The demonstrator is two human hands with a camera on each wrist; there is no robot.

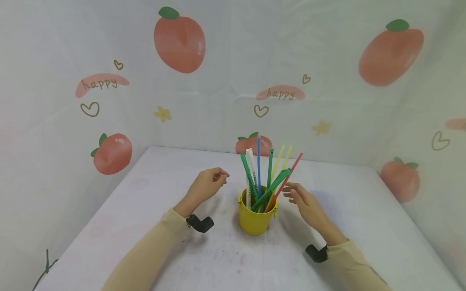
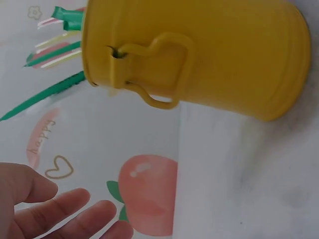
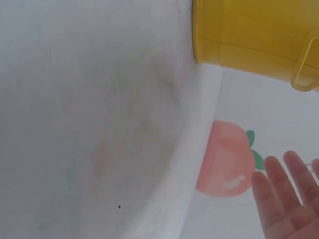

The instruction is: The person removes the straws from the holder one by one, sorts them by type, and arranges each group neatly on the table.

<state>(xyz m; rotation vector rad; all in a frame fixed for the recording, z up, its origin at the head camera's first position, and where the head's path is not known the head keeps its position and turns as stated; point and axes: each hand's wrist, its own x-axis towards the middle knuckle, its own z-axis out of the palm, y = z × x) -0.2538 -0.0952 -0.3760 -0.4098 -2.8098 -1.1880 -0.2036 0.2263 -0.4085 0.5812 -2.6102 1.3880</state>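
A small yellow bucket [image 1: 255, 223] with side handles stands upright on the table, also large in the left wrist view, where its wire handle [image 2: 185, 64] shows. Straws lean out of it: a blue straw [image 1: 259, 161], a red straw [image 1: 296, 161], yellow straws [image 1: 278, 159], green paper-wrapped straws [image 1: 280, 178] and white-wrapped straws [image 1: 250, 157]. To the bucket's left, my left hand [image 1: 206, 185] hovers with loosely bent fingers and holds nothing. Close by the red straw on the other side, my right hand [image 1: 307, 206] has relaxed, spread fingers and is likewise without a thing in its grasp.
The white table [image 1: 218, 262] carries faint stains. Behind it and along the sides hangs a white cloth [image 1: 225, 52] printed with peaches, hearts and "happy". Black wrist mounts [image 1: 200, 223] are strapped at both sleeves. A dark green twig-like tie [image 1: 46, 266] shows at the lower left.
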